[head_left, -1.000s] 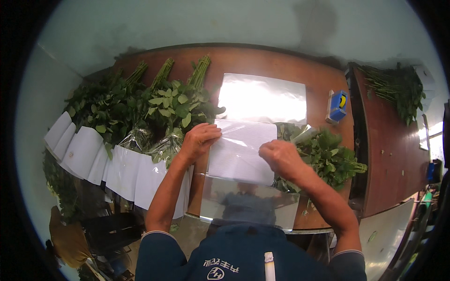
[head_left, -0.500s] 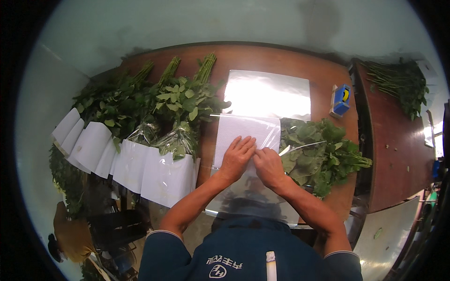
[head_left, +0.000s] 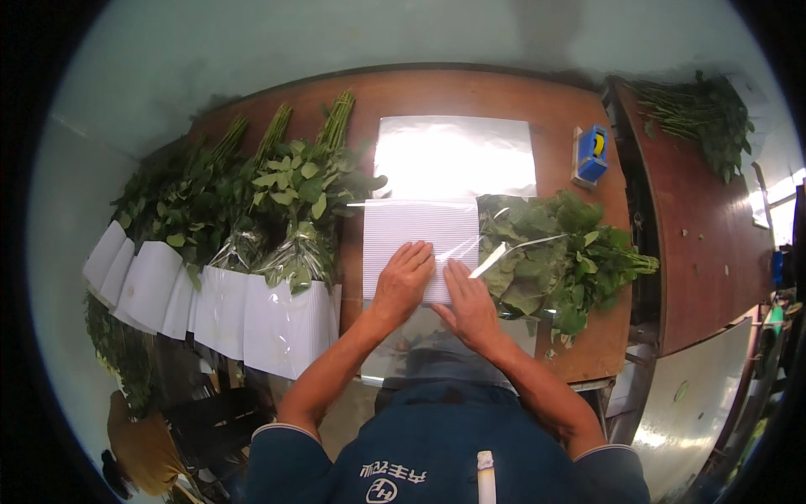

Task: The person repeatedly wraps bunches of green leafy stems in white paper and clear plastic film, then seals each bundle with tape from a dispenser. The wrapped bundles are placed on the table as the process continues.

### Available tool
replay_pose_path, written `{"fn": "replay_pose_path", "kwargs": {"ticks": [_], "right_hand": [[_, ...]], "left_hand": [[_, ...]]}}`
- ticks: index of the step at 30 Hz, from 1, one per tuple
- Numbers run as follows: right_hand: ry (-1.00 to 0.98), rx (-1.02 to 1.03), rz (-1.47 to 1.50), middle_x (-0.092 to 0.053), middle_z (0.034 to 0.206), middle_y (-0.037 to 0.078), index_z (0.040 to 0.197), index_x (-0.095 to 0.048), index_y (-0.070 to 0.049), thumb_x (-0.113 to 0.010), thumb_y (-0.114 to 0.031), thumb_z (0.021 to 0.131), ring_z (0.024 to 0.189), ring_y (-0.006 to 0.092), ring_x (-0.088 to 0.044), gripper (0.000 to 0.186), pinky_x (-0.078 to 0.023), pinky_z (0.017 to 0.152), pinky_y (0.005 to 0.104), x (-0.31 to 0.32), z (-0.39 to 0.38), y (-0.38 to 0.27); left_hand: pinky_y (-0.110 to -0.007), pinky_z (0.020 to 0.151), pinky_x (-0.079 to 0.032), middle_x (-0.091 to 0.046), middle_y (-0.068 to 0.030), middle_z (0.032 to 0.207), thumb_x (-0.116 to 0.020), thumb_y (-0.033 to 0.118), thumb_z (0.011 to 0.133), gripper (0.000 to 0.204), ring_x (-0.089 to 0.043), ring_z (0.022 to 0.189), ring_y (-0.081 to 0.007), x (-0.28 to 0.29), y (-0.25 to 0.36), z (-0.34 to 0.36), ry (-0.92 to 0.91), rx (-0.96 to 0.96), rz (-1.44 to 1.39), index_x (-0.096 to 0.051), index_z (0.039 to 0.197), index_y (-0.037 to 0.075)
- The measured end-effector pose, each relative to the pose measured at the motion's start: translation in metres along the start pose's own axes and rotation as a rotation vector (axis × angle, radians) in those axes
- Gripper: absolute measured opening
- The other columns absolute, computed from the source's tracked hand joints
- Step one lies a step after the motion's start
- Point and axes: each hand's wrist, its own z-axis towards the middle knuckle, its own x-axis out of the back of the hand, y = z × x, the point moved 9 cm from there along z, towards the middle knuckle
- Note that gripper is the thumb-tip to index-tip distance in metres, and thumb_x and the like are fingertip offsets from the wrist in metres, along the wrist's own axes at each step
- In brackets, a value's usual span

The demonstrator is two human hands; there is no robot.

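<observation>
A white ribbed cardboard sheet [head_left: 403, 223] lies under clear film on the table in front of me, wrapped about the head end of a leafy bunch of stems [head_left: 579, 252]. My left hand [head_left: 405, 281] lies flat on the sheet, fingers outstretched and holding nothing. Beside it, my right hand [head_left: 467, 304] rests on the sheet's lower right part, fingers extended and thumb apart. A narrow white strip [head_left: 489, 260] sticks up at the sheet's right edge, above the leaves. Clear film [head_left: 411, 344] spreads from the sheet toward the table's near edge.
Several wrapped leafy bunches [head_left: 285, 189] lie at left, their white wraps [head_left: 290, 323] overhanging the edge. A shiny sheet [head_left: 453, 155] lies beyond my hands. A blue tape dispenser [head_left: 592, 155] stands at far right. More stems [head_left: 701, 118] lie on a second brown table [head_left: 701, 244].
My right hand has gone from curled fingers at the sheet's edge to stretched-out fingers lying on it. My left hand stays flat on the sheet. The whole view has shifted slightly.
</observation>
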Motion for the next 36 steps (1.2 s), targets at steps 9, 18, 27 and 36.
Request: {"fn": "replay_pose_path", "kwargs": {"ticks": [9, 18, 27, 36], "right_hand": [[0.526, -1.122, 1.219, -0.075, 0.090, 0.009, 0.094, -0.070, 0.001, -0.072, -0.024, 0.099, 0.073, 0.0124, -0.069, 0.026, -0.055, 0.062, 0.0248, 0.018, -0.045, 0.131], [0.643, -0.721, 0.788, -0.071, 0.087, 0.006, 0.099, -0.070, 0.005, -0.067, -0.019, 0.103, 0.077, 0.0112, -0.066, 0.024, -0.056, 0.070, 0.0267, 0.173, -0.040, 0.220], [0.509, -0.740, 0.060, -0.075, 0.088, 0.009, 0.097, -0.075, 0.003, -0.083, -0.025, 0.087, 0.079, 0.0125, -0.070, 0.031, -0.056, 0.070, 0.0332, 0.234, 0.101, 0.463], [0.418, -0.895, 0.537, -0.072, 0.085, 0.010, 0.108, -0.068, 0.007, -0.089, -0.014, 0.081, 0.076, 0.0143, -0.069, 0.041, -0.058, 0.067, 0.0281, 0.213, 0.115, 0.455]], "left_hand": [[-0.048, 0.112, -0.045, -0.071, -0.0183, 0.124, -0.074, 0.008, 0.089, 0.022, -0.065, 0.124, -0.0349, -0.001, -0.004, 0.003, 0.002, 0.076, -0.080, -0.074, 0.109, -0.002], [-0.054, 0.114, -0.042, -0.071, -0.0188, 0.127, -0.075, 0.004, 0.087, 0.018, -0.062, 0.127, -0.0376, -0.007, -0.001, 0.002, -0.035, 0.101, -0.026, -0.076, 0.103, -0.002], [-0.061, 0.115, -0.036, -0.070, -0.0180, 0.127, -0.076, 0.004, 0.084, 0.018, -0.060, 0.128, -0.0406, -0.015, -0.009, 0.003, -0.094, 0.096, 0.009, -0.076, 0.102, 0.000], [-0.060, 0.115, -0.036, -0.071, -0.0169, 0.126, -0.078, 0.005, 0.084, 0.019, -0.062, 0.127, -0.0389, -0.018, -0.014, 0.000, -0.140, 0.132, 0.040, -0.077, 0.102, 0.001]]}}
